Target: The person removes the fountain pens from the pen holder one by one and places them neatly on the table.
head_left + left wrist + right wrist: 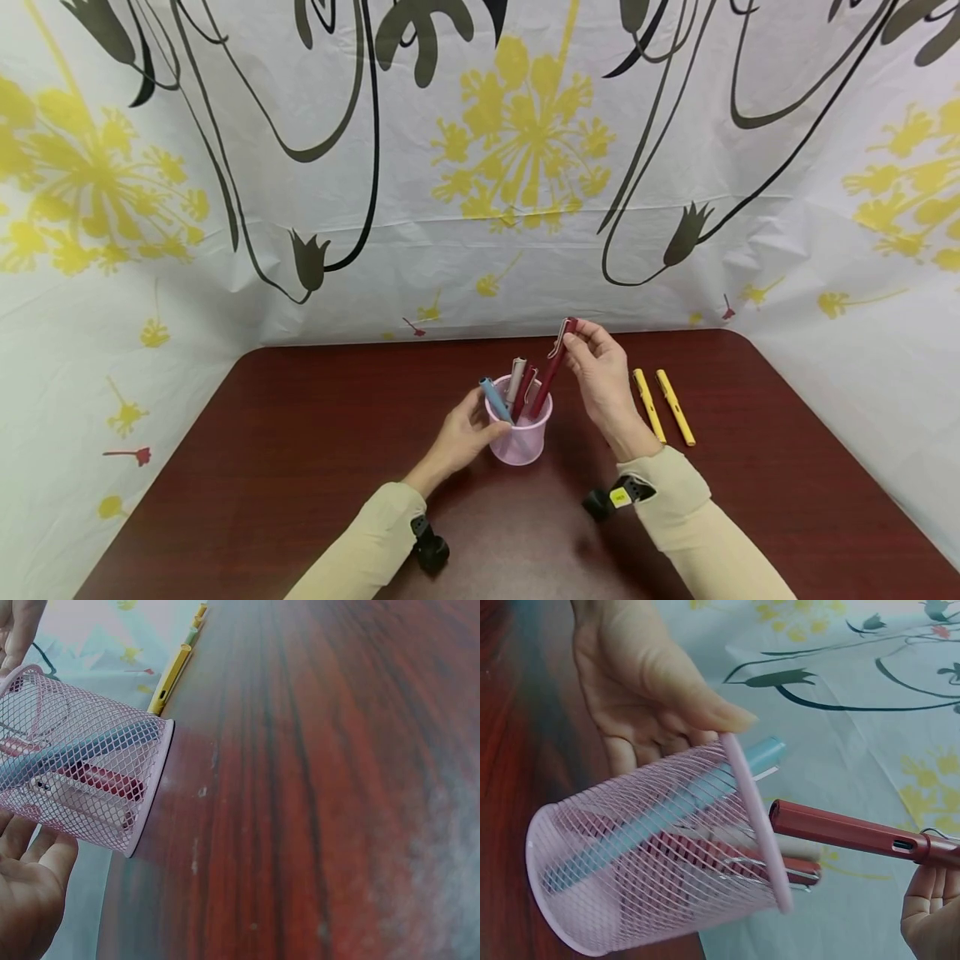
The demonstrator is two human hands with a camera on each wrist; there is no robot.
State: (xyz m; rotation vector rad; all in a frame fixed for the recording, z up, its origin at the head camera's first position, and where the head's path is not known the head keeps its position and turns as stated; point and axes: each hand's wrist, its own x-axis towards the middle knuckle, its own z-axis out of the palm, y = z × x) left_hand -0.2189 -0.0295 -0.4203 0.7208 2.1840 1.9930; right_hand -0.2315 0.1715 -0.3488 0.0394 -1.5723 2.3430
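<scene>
A pink mesh pen cup (520,447) stands upright on the table. My left hand (461,435) holds its left side, thumb at the near rim and fingers behind. Inside lean a light blue pen (495,400), a grey pen (514,381) and a red pen (806,871). Between the thumb and fingers of my right hand (602,385) is another red pen (556,360), gripped near its clipped upper end. That pen slants down toward the cup's mouth; in the right wrist view its lower end (778,816) shows just beyond the rim.
Two yellow pens, a nearer-in one (648,406) and an outer one (677,408), lie side by side to the right of my right hand. The dark red-brown table (322,433) ends at the back against a white patterned cloth (420,283).
</scene>
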